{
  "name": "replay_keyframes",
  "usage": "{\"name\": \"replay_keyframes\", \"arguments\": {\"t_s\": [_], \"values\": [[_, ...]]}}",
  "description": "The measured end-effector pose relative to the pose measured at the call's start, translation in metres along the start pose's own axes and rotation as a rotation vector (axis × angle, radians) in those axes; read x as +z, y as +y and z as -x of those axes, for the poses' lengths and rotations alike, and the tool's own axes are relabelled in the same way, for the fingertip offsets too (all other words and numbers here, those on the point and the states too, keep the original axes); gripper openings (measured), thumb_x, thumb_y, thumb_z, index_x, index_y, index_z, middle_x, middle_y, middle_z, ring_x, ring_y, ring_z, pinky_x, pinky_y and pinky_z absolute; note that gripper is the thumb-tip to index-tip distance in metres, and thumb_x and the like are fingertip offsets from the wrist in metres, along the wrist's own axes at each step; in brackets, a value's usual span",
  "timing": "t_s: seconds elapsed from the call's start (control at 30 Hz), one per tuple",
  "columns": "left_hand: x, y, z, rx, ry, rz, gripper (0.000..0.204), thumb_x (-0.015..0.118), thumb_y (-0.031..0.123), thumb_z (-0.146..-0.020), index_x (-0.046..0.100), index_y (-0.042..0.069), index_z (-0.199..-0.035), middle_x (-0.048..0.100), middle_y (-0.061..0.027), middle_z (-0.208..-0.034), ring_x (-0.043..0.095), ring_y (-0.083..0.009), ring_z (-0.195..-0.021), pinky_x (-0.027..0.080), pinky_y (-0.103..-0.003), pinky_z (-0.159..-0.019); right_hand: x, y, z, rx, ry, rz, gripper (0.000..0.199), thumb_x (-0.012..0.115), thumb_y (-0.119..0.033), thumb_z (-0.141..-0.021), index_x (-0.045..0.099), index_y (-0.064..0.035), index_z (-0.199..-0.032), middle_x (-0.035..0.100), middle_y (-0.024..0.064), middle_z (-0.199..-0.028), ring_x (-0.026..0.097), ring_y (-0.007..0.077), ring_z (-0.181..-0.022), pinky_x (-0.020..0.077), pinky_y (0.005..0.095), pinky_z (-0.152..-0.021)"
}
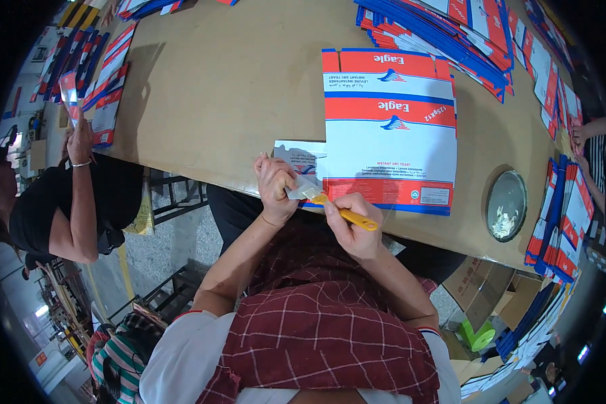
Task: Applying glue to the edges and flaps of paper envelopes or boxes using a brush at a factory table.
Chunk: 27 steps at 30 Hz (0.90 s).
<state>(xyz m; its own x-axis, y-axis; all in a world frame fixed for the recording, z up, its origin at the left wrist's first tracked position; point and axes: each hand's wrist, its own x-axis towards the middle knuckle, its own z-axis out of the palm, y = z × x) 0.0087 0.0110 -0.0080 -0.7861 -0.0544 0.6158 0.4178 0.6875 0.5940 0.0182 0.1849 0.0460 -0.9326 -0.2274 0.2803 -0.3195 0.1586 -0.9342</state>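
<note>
At the near edge of the brown worktop [215, 101], the right hand [357, 225] is closed around a yellow-handled brush [337, 210], its bristles touching a small white flap [299, 190] pinched in the left hand [276, 188]. Just beyond lies a flattened red, white and blue carton [389, 128]. Stacks of like cartons [444, 34] fan out at the far right, and a round dish [506, 205] sits near the right edge.

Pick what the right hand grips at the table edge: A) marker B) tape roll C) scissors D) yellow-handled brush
D: the right hand closes around the yellow-handled brush, whose pale bristles meet the small flap pinched by the left hand, beside the flat red, white and blue carton blank.
</note>
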Motion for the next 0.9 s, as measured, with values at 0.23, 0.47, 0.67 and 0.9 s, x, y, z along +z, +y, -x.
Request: {"name": "replay_keyframes", "arguments": {"t_s": [0.23,0.47,0.67,0.9], "values": [[0.000,0.001,0.000,-0.001,-0.001,-0.007,0.027,0.066,0.007,-0.062,0.039,0.012,-0.059,0.050,-0.0029,-0.068,0.052,-0.0227,-0.075,0.030,-0.046,-0.091,-0.003,-0.008,0.003,-0.124,0.037,0.109,0.013,0.064,-0.005,-0.078,0.051,-0.0058,-0.074,0.053,0.0059,-0.059,0.053,0.0175,-0.046,0.0389,0.0276,-0.044],[0.000,0.000,0.002,0.001,0.003,-0.020,0.027,0.066,0.006,-0.059,0.040,0.012,-0.059,0.051,-0.0030,-0.070,0.052,-0.0224,-0.076,0.031,-0.047,-0.091,0.000,-0.009,0.004,-0.173,-0.072,0.133,0.014,0.065,-0.004,-0.075,0.052,-0.0056,-0.073,0.054,0.0069,-0.062,0.054,0.0194,-0.049,0.0394,0.0284,-0.044],[0.001,0.001,0.001,-0.002,0.001,-0.005,0.029,0.068,0.006,-0.058,0.039,0.012,-0.060,0.050,-0.0028,-0.069,0.053,-0.0221,-0.077,0.031,-0.046,-0.091,0.004,-0.008,0.002,-0.221,0.003,0.128,0.015,0.066,-0.003,-0.074,0.051,-0.0056,-0.074,0.053,0.0071,-0.062,0.054,0.0213,-0.049,0.0406,0.0303,-0.045],[0.001,-0.002,0.002,0.010,0.012,-0.028,0.030,0.068,0.005,-0.059,0.039,0.012,-0.059,0.050,-0.0030,-0.069,0.053,-0.0224,-0.075,0.031,-0.047,-0.091,0.003,-0.012,0.003,-0.216,-0.043,0.140,0.016,0.066,-0.002,-0.073,0.051,-0.0061,-0.075,0.054,0.0075,-0.063,0.054,0.0218,-0.050,0.0416,0.0308,-0.046]]}}
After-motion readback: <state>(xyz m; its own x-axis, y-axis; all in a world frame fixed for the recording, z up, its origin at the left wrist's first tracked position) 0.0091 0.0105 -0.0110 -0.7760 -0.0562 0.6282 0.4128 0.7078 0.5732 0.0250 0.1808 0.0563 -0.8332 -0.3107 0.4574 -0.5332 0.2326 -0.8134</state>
